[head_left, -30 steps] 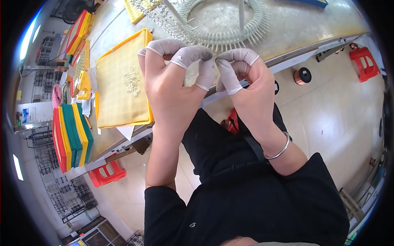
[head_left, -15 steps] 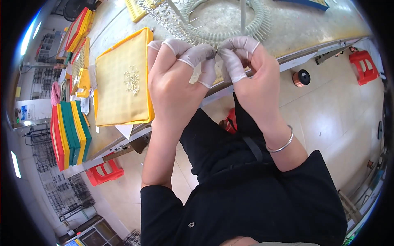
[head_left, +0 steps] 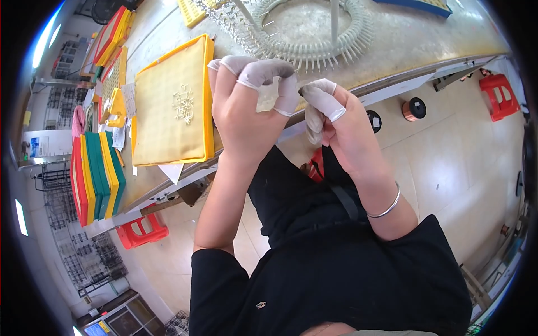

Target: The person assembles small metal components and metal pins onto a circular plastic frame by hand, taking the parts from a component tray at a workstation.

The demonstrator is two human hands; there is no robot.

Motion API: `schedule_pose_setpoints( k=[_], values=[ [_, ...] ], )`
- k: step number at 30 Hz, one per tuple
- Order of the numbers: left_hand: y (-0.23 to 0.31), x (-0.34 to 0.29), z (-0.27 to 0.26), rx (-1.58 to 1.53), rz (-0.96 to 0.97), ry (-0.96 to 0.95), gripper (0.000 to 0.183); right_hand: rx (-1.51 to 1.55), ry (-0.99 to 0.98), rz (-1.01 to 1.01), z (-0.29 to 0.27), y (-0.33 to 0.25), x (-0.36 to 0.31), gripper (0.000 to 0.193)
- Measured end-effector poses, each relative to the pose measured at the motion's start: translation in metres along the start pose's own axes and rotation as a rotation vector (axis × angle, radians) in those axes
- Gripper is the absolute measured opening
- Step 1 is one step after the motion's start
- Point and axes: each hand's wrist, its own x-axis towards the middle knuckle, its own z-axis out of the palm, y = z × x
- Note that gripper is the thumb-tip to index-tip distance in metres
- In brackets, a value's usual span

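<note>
White finger cots cover the fingertips of both my hands, held close together above the table's front edge. My left hand [head_left: 246, 109] has its thumb and index finger pinched at the tips; anything between them is too small to make out. Just to its right, my right hand [head_left: 350, 131] is closed, thumb and index finger pressed together, and what they hold is hidden. Beyond the hands lies a pale round ring [head_left: 358, 36] with many thin spikes around its rim. Left of my left hand, a yellow-rimmed tray [head_left: 154, 106] holds a small heap of tiny whitish pieces [head_left: 184, 103].
Stacked red, yellow and green trays [head_left: 95, 176] stand at the table's left end, near a yellow tool [head_left: 116, 109]. A blue tray [head_left: 420, 7] lies at the far right. On the floor are a copper wire spool [head_left: 413, 109] and red stools [head_left: 499, 98].
My right hand has drawn slightly down and away from the left, its index finger now less arched over. The left hand has shifted slightly right. The view has moved a little.
</note>
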Motion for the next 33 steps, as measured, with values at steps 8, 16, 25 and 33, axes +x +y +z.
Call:
schedule_pose_setpoints(
  k=[8, 16, 25, 33],
  values=[
    [-0.056, -0.007, -0.070, 0.152, -0.213, 0.139, 0.018, -0.263, 0.214, -0.391, 0.011, 0.016, 0.003, 0.011],
    [-0.152, -0.025, -0.102, 0.474, -0.540, -0.226, 0.013, -0.373, 0.237, -0.549, 0.011, 0.028, 0.002, 0.011],
    [-0.176, -0.030, -0.076, 0.377, -0.699, -0.314, 0.020, -0.359, 0.200, -0.524, 0.008, 0.022, 0.002, 0.012],
    [-0.161, -0.026, -0.079, 0.199, -0.715, -0.092, 0.018, -0.362, 0.202, -0.483, 0.007, 0.017, -0.006, 0.009]
  ],
)
